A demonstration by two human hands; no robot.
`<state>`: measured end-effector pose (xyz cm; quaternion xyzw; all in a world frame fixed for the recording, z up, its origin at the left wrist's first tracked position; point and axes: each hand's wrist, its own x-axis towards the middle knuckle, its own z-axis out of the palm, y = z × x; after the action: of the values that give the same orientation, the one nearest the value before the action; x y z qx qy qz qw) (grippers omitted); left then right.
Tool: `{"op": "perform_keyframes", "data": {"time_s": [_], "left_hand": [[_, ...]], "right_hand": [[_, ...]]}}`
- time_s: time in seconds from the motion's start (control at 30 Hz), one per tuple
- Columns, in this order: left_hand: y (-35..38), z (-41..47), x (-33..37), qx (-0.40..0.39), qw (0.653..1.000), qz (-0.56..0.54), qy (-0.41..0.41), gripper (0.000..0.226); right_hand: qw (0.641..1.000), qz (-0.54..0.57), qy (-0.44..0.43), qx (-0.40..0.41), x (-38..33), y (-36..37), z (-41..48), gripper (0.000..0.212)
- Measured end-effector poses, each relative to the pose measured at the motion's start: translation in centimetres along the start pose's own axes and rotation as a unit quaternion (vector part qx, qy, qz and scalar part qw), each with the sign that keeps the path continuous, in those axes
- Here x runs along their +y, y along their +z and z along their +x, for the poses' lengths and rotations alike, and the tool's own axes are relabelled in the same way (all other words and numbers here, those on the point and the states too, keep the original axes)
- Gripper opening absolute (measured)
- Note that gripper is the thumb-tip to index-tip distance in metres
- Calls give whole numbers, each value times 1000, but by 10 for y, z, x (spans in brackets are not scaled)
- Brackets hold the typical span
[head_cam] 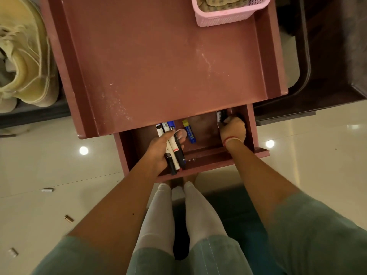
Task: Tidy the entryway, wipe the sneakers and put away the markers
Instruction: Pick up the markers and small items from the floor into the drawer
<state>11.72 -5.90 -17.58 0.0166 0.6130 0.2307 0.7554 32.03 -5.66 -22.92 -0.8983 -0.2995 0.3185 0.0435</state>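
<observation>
Below the reddish-brown table top (158, 56) a drawer (208, 161) stands pulled out. My left hand (158, 150) grips a bundle of three markers (172, 149) over the drawer's left side. My right hand (232, 129) reaches into the drawer's far right corner and grips a black marker (220, 116). A blue marker with a yellow cap (188, 132) lies loose on the drawer floor between my hands. A pale yellow sneaker (23, 56) rests at the left of the table.
A pink basket (224, 18) holding cloth stands at the table's far right corner. Dark furniture (327, 56) is on the right. Small cylindrical bits (47, 189) lie on the glossy tiled floor at the left. My legs stand just in front of the drawer.
</observation>
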Motion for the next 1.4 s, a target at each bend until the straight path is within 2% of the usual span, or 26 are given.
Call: {"op": "perform_keyframes", "data": {"time_s": [0.07,0.17,0.2,0.3,0.43,0.5,0.57,0.63,0.73,0.8,1.03,1.27,1.4], "left_hand": [[2,-1,3,3,1000,2,2,18],[8,-4,7,7,1000,21,-7,14],[9,-4,7,6,1000,23,-10,12],[7,-2,5,10,1000,21,-10,13],[-2,-3,0,-5,1000,13,-23,15],[-3,-2,-1,-3,1000,21,-19,15],[1,-2,-1,22,999,23,-7,15],[6,0,-1,49,998,31,-2,24],[8,4,-2,71,996,54,-3,13],[2,11,-2,78,995,62,-9,13],[-6,17,1,92,994,51,-27,8],[-9,18,1,102,994,35,-35,7],[-4,14,1,87,995,40,-12,5]], "right_hand": [[994,87,-19,-66,-11,-11,-28,22],[946,189,-50,-260,-25,-16,-87,15],[935,211,-60,-279,-27,-14,-102,14],[931,253,-59,-255,-29,-7,-118,22],[888,307,21,-342,-29,-12,-111,19],[887,296,22,-353,-27,-12,-105,15],[899,269,7,-345,-25,-9,-97,16],[924,227,-14,-307,-25,-4,-87,13],[972,165,0,-164,-23,4,-62,21],[988,123,14,-97,-21,12,-42,24],[998,-7,-6,-63,-14,31,-9,29],[998,-38,-7,-40,-7,22,5,27],[1000,-2,4,-15,-4,13,5,14]]}}
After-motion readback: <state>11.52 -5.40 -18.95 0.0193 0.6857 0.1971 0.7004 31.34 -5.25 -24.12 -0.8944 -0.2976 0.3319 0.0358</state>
